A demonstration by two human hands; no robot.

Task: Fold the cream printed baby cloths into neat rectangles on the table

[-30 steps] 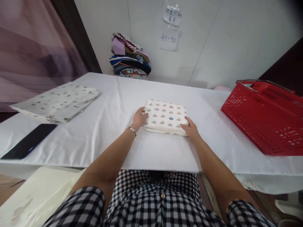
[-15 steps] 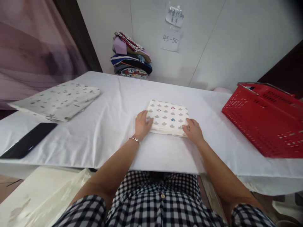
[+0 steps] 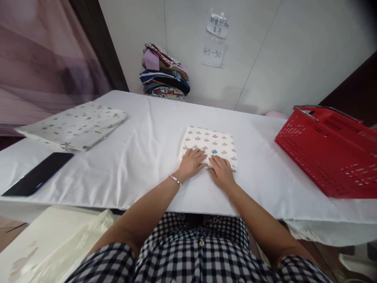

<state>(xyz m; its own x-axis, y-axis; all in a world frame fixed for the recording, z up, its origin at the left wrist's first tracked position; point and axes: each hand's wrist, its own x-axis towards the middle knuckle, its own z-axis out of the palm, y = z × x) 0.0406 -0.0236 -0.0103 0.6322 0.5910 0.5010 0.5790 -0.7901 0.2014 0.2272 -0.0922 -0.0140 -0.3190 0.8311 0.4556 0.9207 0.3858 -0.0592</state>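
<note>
A folded white cloth (image 3: 207,138) with grey, blue and red printed motifs lies on the white-covered table in front of me. My left hand (image 3: 191,163) rests flat on its near edge, left of the middle, with fingers stretched out. Close beside it, my right hand (image 3: 222,171) presses on the near edge too, its fingers extended over the cloth. The thumbs point toward each other. Both palms partly hide the near edge of the fold.
To the left lies a larger folded cloth (image 3: 76,125) with a leaf-like print, and nearer me a flat black object (image 3: 38,175). A red basket (image 3: 330,153) stands at the right. Behind the table, folded fabrics (image 3: 165,74) are stacked against the wall.
My hands have moved from the cloth's left and right sides inward to its near edge, now flat on top. The cloth stays in about the same place.
</note>
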